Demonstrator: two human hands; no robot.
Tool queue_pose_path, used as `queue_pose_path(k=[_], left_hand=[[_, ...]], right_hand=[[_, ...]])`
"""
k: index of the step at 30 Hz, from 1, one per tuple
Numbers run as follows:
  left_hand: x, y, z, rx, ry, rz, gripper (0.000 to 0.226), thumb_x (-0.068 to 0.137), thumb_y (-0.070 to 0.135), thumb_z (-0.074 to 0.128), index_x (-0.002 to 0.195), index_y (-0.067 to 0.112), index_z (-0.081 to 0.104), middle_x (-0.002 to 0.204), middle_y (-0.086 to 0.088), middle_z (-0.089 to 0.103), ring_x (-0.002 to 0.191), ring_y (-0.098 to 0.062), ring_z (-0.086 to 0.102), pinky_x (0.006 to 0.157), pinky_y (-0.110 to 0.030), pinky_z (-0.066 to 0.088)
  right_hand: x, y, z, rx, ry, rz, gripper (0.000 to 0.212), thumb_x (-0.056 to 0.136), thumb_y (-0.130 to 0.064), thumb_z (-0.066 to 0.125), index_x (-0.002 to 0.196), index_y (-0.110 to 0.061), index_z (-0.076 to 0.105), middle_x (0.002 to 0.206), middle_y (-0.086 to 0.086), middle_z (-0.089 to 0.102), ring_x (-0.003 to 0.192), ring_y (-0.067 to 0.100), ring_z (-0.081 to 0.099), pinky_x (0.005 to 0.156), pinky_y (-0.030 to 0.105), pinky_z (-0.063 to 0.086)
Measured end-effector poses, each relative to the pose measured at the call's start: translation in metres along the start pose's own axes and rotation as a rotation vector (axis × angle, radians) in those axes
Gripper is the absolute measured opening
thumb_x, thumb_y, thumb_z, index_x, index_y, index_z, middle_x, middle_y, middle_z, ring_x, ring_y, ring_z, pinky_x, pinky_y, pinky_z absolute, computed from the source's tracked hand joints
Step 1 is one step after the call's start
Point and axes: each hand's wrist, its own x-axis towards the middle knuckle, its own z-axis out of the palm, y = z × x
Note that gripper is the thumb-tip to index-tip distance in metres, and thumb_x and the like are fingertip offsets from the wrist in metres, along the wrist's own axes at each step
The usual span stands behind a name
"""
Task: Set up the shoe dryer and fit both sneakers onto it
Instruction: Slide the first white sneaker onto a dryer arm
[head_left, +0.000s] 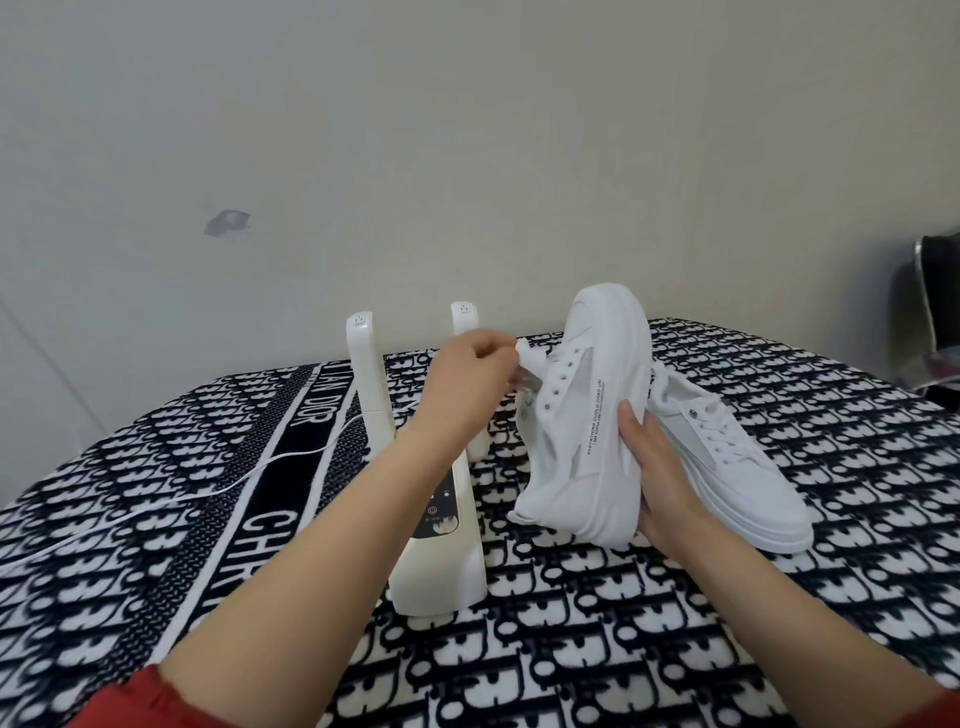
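I'm gripping the lifted sneaker (582, 415) by its sole with my right hand (657, 467), pinching its tongue (527, 358) with my left hand (470, 371); pulling the mouth wide should let it slide over the shoe dryer (441, 545) beside it. The second sneaker (727, 457) is lying alongside.

A plain off-white wall (467, 130) fills the upper half of the view, evenly and softly lit, with no hard shadows; a small grey scuffed patch (227, 223) mars it on the left; a faint pale vertical line (36, 358) runs down at the far left edge, and what it belongs to cannot be told; below, a plush black-and-white blanket (623, 649) with a repeated letter pattern covers the whole surface, its far edge curving against the wall; a dark band (270, 493) with large white lettering crosses it diagonally on the left; at the far right stands a dark object (940, 270) with a shiny metal tube, partly cut off by the frame.
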Motion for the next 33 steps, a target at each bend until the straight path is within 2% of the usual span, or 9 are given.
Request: queue_pose_path(k=[4,8,11,15,17,19,24,30,33], left_hand=[[0.005,0.007,-0.004,-0.24,0.014,-0.086,0.022,0.083,0.019,0.068,0.065,0.007,0.066,0.064,-0.005,0.072,0.061,-0.02,0.072,0.06,-0.021,0.056],[0.011,0.006,-0.007,-0.293,0.029,-0.123,0.026,0.081,0.013,0.075,0.061,0.005,0.061,0.053,-0.001,0.066,0.054,-0.017,0.067,0.063,-0.024,0.058],[0.015,0.006,-0.012,-0.283,0.052,-0.186,0.026,0.08,0.009,0.075,0.061,0.008,0.057,0.044,0.006,0.059,0.043,-0.008,0.057,0.053,-0.018,0.053],[0.016,0.014,-0.018,-0.434,0.025,-0.373,0.011,0.08,0.002,0.073,0.075,0.002,0.063,0.054,-0.002,0.059,0.048,-0.011,0.054,0.052,-0.018,0.052],[0.017,0.017,-0.018,-0.507,-0.023,-0.476,0.005,0.083,0.0,0.068,0.083,-0.001,0.063,0.045,-0.002,0.057,0.05,-0.011,0.053,0.051,-0.017,0.05],[0.019,0.019,-0.02,-0.559,-0.059,-0.544,0.006,0.085,-0.002,0.063,0.081,0.0,0.058,0.042,-0.002,0.054,0.054,-0.013,0.051,0.049,-0.018,0.049],[0.025,0.017,-0.021,-0.647,-0.098,-0.662,0.016,0.086,0.011,0.065,0.078,0.001,0.057,0.063,-0.008,0.052,0.051,-0.014,0.045,0.043,-0.018,0.044],[0.037,0.016,-0.011,-0.348,0.043,-0.426,0.004,0.084,0.007,0.068,0.086,0.003,0.066,0.051,-0.001,0.055,0.041,-0.013,0.043,0.038,-0.016,0.039],[0.044,0.018,-0.015,-0.24,0.082,-0.264,0.021,0.082,0.002,0.066,0.065,0.01,0.057,0.037,0.006,0.041,0.042,-0.014,0.036,0.042,-0.019,0.036]], right_hand=[[-0.004,-0.01,0.002,-0.103,-0.084,-0.137,0.043,0.081,-0.045,0.071,0.122,-0.047,0.059,0.13,-0.01,0.064,0.119,0.013,0.06,0.088,0.029,0.054],[-0.001,-0.024,0.001,-0.217,-0.12,-0.25,0.061,0.078,-0.038,0.071,0.135,-0.038,0.05,0.134,-0.009,0.06,0.122,0.013,0.058,0.089,0.023,0.052],[0.003,-0.033,0.001,-0.323,-0.117,-0.315,0.077,0.074,-0.039,0.074,0.143,-0.03,0.042,0.134,-0.012,0.059,0.122,0.009,0.056,0.091,0.021,0.05],[0.01,-0.044,0.0,-0.391,-0.029,-0.377,0.083,0.066,-0.038,0.08,0.14,-0.036,0.043,0.134,-0.004,0.054,0.122,0.014,0.054,0.098,0.032,0.049],[0.013,-0.049,0.001,-0.408,-0.006,-0.383,0.087,0.063,-0.039,0.081,0.14,-0.031,0.042,0.136,0.001,0.051,0.124,0.017,0.052,0.104,0.04,0.046],[0.015,-0.051,0.002,-0.422,-0.012,-0.377,0.091,0.06,-0.042,0.081,0.14,-0.024,0.043,0.137,0.001,0.052,0.123,0.018,0.053,0.106,0.044,0.045],[0.018,-0.052,0.003,-0.437,-0.036,-0.355,0.092,0.06,-0.039,0.082,0.142,-0.018,0.045,0.14,0.001,0.053,0.127,0.019,0.052,0.107,0.048,0.043],[0.026,-0.059,0.005,-0.44,-0.043,-0.377,0.083,0.067,-0.023,0.078,0.143,-0.017,0.045,0.14,0.003,0.054,0.125,0.022,0.054,0.103,0.049,0.047],[0.032,-0.068,0.01,-0.46,-0.057,-0.405,0.083,0.068,-0.025,0.077,0.144,-0.018,0.045,0.14,0.004,0.053,0.126,0.022,0.053,0.104,0.048,0.045]])
